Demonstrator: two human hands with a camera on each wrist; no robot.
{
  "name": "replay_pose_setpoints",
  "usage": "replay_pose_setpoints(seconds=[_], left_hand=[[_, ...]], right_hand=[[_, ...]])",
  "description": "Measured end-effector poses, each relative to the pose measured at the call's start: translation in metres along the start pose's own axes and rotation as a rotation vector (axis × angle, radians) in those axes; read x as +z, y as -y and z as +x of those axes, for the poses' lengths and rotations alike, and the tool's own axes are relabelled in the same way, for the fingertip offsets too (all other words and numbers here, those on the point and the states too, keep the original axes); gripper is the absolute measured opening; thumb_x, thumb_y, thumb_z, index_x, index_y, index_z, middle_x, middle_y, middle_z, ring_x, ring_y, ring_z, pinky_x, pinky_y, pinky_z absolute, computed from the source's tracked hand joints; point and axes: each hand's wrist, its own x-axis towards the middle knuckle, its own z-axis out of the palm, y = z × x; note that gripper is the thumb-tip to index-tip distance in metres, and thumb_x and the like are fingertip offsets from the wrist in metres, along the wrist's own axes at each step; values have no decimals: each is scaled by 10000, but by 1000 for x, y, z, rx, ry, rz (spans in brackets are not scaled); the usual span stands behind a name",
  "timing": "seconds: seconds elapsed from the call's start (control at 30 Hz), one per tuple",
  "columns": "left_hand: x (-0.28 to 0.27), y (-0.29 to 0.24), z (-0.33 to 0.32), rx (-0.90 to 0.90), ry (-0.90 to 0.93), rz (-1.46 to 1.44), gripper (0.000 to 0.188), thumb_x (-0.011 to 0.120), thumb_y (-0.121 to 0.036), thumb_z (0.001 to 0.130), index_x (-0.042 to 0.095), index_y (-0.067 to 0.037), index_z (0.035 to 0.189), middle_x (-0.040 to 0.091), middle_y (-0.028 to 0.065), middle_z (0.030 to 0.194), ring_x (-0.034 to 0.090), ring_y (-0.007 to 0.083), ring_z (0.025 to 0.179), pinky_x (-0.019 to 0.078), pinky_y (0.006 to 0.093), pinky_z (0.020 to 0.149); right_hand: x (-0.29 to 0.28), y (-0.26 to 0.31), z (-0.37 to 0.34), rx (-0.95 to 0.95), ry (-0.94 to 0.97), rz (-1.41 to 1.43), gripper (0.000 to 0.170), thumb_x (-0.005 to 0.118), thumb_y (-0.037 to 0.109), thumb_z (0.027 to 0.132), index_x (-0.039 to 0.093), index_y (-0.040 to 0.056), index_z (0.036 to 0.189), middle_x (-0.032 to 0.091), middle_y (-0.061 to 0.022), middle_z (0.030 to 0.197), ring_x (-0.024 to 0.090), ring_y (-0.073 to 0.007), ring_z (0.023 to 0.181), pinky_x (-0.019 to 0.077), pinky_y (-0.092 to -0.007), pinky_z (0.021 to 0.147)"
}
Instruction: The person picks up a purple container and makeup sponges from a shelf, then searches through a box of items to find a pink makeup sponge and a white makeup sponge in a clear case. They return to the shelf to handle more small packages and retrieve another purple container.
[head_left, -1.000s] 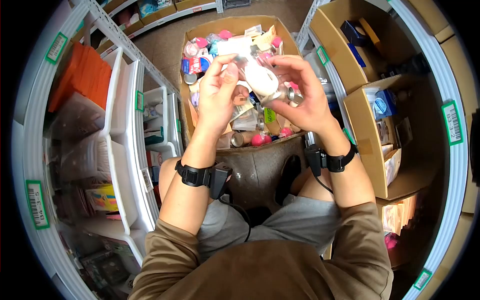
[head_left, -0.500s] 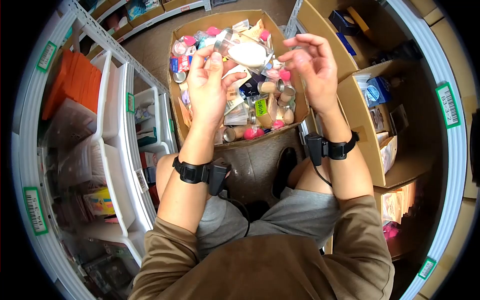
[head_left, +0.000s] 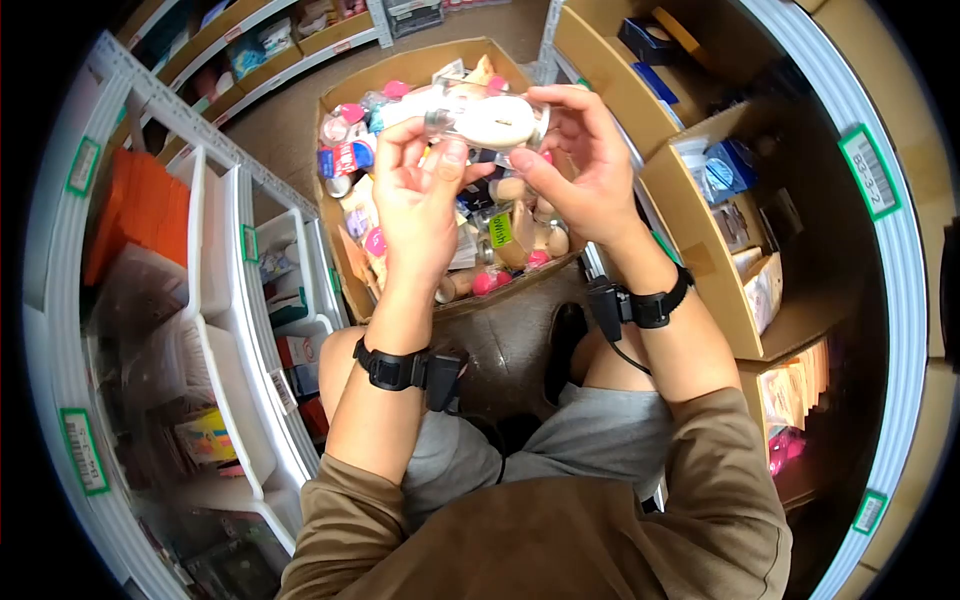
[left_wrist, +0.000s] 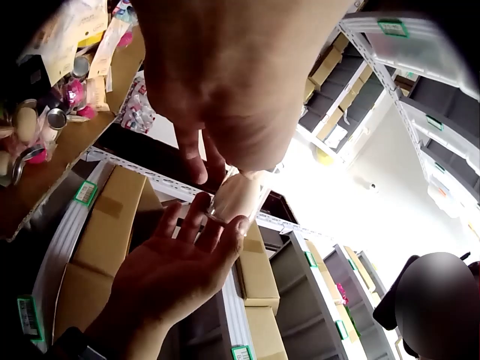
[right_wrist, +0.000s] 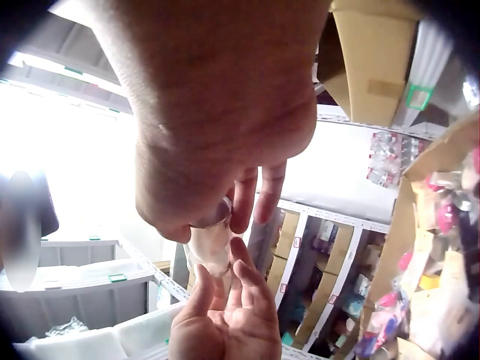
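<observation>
Above the carton, both hands hold a clear jar (head_left: 490, 122) lying sideways, with a pale oval piece like a makeup sponge inside. My left hand (head_left: 424, 190) pinches its left end between thumb and fingers. At the other end my right hand (head_left: 588, 165) grips it, thumb below and fingers over the top. A silvery lid (right_wrist: 214, 214) shows between the right fingers in the right wrist view. In the left wrist view the jar (left_wrist: 238, 196) is partly hidden behind the left hand.
Below the hands stands an open cardboard carton (head_left: 335, 260) full of jars, pink sponges and packets. White bins (head_left: 205, 240) line the left shelf, one with orange packs (head_left: 145, 215). Cardboard boxes (head_left: 700, 270) fill the right shelf, and another shelf (head_left: 290, 62) stands behind.
The right hand let go of the jar and moved away to the right, then came back onto its right end. The jar now lies more level, and the view has shifted.
</observation>
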Motion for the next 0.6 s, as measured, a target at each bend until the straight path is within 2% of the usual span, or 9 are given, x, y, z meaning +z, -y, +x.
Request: replay_pose_setpoints(seconds=[0.1,0.17,0.23,0.3,0.43,0.5,0.53,0.57,0.6], left_hand=[[-3,8,0,15,29,-22,387,684,14,928,460,-25,1242,615,133,1203,656,191,1037,625,333,778],[-1,10,-1,10,58,-32,393,706,49,897,461,-36,1193,614,145,1189,658,209,1041,621,346,787],[1,15,0,33,103,-21,360,686,-57,950,486,-66,1250,646,130,1195,664,210,1046,619,369,822],[12,15,0,47,97,-16,315,666,-45,962,494,-67,1226,659,129,1171,669,202,1029,610,373,834],[27,15,2,6,100,-47,294,663,-49,966,495,-57,1207,663,133,1161,665,204,1028,606,360,820],[32,18,2,-34,97,-136,327,704,-19,931,486,-43,1173,653,143,1141,668,174,949,596,277,746],[41,17,1,-28,67,-142,320,708,-22,931,493,-40,1166,661,133,1109,666,155,885,586,271,732],[44,16,0,-30,73,-149,320,708,-22,931,493,-40,1166,661,133,1109,666,155,885,586,271,732],[47,16,-1,-41,61,-159,315,708,-22,930,494,-36,1160,661,129,1097,664,152,875,585,273,733]], right_hand=[[-2,0,-2,-10,-39,60,474,734,40,856,535,17,1285,611,-82,1179,642,-125,1000,532,-244,766],[-6,2,-3,3,-46,82,463,707,27,847,526,21,1274,614,-80,1170,641,-138,1019,534,-256,786],[-8,5,-5,-51,-64,95,467,703,33,837,527,29,1270,605,-88,1187,631,-147,1041,536,-273,815],[-10,8,-7,-37,-72,115,464,704,43,829,534,34,1260,598,-96,1194,621,-152,1051,535,-283,836],[-26,24,-3,-59,-93,-116,406,716,102,840,570,16,1209,635,-95,1123,643,-149,972,543,-283,795],[-39,31,5,-103,-206,-210,367,723,166,866,595,-2,1167,679,-93,1043,665,-148,930,547,-286,758],[-47,32,14,-185,-315,-229,289,695,167,909,608,-16,1115,708,-98,958,685,-148,873,549,-282,716],[-61,39,18,-75,-413,-269,207,650,149,949,612,-18,1066,716,-99,903,699,-142,811,557,-278,698],[-77,42,24,-90,-505,-302,145,601,107,964,614,-18,1035,719,-106,855,702,-140,732,565,-277,679]])
